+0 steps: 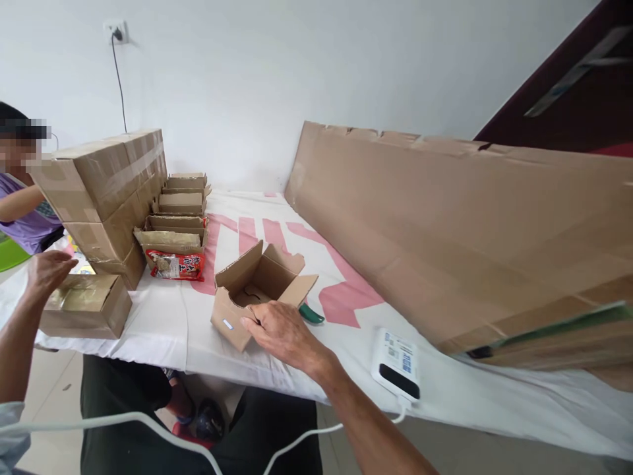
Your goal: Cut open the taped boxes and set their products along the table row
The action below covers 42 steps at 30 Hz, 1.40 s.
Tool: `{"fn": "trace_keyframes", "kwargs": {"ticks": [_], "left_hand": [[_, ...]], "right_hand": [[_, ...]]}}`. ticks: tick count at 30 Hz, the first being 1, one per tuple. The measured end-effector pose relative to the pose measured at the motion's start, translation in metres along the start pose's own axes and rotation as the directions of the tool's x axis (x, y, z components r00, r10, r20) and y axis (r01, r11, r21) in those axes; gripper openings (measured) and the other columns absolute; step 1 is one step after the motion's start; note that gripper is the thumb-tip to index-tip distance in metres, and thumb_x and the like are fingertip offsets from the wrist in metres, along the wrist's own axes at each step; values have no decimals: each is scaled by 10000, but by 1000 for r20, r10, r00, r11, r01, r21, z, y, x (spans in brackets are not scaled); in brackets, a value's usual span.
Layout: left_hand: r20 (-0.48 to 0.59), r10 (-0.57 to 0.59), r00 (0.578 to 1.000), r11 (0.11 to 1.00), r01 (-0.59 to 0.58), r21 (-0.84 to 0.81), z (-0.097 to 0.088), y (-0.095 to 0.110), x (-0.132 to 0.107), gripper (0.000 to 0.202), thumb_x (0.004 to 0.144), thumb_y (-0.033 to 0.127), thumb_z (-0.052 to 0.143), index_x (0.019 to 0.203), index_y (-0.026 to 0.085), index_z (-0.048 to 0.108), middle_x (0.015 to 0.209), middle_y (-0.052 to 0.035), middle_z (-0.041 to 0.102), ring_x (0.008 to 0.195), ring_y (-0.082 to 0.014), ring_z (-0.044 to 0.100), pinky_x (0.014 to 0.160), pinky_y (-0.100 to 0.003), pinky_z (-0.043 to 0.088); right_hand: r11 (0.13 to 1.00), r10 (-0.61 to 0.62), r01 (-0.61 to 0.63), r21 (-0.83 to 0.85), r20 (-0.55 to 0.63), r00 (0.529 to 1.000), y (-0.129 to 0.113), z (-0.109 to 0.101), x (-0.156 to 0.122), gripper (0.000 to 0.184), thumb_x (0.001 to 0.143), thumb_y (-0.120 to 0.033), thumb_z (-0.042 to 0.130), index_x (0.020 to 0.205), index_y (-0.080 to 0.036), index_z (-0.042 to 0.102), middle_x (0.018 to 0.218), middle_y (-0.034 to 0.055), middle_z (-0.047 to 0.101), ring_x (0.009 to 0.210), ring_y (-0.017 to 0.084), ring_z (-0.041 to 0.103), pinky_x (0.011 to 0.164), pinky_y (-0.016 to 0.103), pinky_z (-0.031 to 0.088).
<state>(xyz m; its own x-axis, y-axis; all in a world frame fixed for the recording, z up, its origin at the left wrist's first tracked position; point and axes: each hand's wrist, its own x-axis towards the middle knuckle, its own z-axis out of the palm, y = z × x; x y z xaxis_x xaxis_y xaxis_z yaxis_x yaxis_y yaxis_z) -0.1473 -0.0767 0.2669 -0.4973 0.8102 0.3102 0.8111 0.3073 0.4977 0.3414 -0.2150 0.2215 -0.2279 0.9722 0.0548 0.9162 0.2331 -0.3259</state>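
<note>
An open cardboard box (pixel 230 310) with raised flaps sits tilted on the cloth in front of me. My right hand (pixel 281 333) grips its near edge, thumb outside and fingers over the rim. Over at the left, my left hand (pixel 49 272) is just above a closed, taped cardboard box (pixel 111 307), its fingers pressed together. Whether anything is between those fingers is hidden. Beside the open box's right flap lies a green object (pixel 311 315), partly covered.
Stacked taped boxes (pixel 99 191) stand at the left, with open cartons (pixel 180 201) and a red packet (pixel 177 265) beside them. A large cardboard sheet (pixel 445 231) leans along the right. A white device (pixel 395 363) trails a cable. Another person (pixel 30 204) sits far left.
</note>
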Motion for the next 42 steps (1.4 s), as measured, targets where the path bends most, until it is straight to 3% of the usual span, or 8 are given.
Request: {"fn": "trace_keyframes", "kwargs": {"ticks": [5, 9, 12, 15, 25, 31, 37, 42], "left_hand": [[-173, 271, 947, 946, -295, -132, 2, 32, -84, 202, 775, 421, 652, 840, 239, 712, 915, 2, 790, 848, -232, 704, 880, -360, 582], [-143, 591, 794, 712, -597, -370, 37, 60, -175, 151, 856, 422, 682, 859, 276, 719, 926, -34, 780, 876, -253, 734, 873, -390, 604], [-90, 709, 700, 555, -632, -541, 75, 72, -228, 105, 886, 360, 741, 948, 276, 744, 1079, -82, 787, 982, -264, 767, 889, -394, 624], [-99, 739, 666, 480, -624, -617, 104, 80, -260, 214, 885, 335, 796, 1080, 271, 736, 1332, -132, 726, 1186, -299, 735, 989, -435, 613], [-166, 738, 655, 436, -649, -623, 138, 100, -289, 401, 869, 244, 833, 1227, 256, 653, 1305, -124, 693, 1191, -288, 713, 989, -420, 594], [-214, 739, 639, 447, -702, -555, 143, 107, -297, 377, 853, 180, 821, 1177, 251, 642, 1305, -121, 699, 1179, -297, 712, 982, -434, 579], [-240, 775, 584, 414, -757, -505, 144, 113, -300, 346, 858, 173, 813, 1148, 243, 638, 1294, -126, 723, 1179, -303, 714, 964, -437, 566], [-230, 794, 563, 397, -766, -506, 141, 114, -303, 380, 848, 231, 851, 1168, 245, 646, 1313, -131, 726, 1190, -315, 701, 953, -441, 552]], "right_hand": [[996, 30, -27, 82, -37, 999, 3, -13, 0, 436, 949, -198, 601, 583, -228, 365, 564, -27, 461, 574, 138, 400, 611, 317, 209], [971, 35, -28, 236, -22, 999, 2, -25, -5, 441, 939, -214, 570, 613, -236, 273, 569, -56, 363, 572, 117, 324, 594, 302, 207], [942, 21, -23, 334, 9, 1000, 0, -28, -12, 416, 939, -236, 542, 643, -242, 249, 577, -63, 322, 580, 113, 332, 588, 295, 207], [908, -28, 22, 418, 9, 1000, 1, -26, -16, 357, 930, -245, 514, 656, -243, 285, 599, -60, 364, 599, 113, 358, 590, 290, 219], [586, -207, 96, 805, 34, 978, 24, -10, -21, 208, 851, -402, 565, 766, -224, 497, 749, -34, 503, 702, 137, 430, 662, 282, 361], [571, -147, 43, 820, 51, 988, 27, 0, -31, 255, 822, -411, 680, 767, -211, 532, 717, -40, 508, 680, 124, 419, 610, 257, 336], [576, -108, 4, 817, 71, 992, 34, 15, -35, 450, 830, -527, 686, 664, -234, 387, 643, -68, 370, 623, 101, 348, 564, 247, 284], [491, -82, -36, 870, 87, 993, 38, 12, -37, 473, 796, -575, 747, 675, -218, 461, 665, -61, 424, 640, 105, 380, 596, 260, 314]]}}
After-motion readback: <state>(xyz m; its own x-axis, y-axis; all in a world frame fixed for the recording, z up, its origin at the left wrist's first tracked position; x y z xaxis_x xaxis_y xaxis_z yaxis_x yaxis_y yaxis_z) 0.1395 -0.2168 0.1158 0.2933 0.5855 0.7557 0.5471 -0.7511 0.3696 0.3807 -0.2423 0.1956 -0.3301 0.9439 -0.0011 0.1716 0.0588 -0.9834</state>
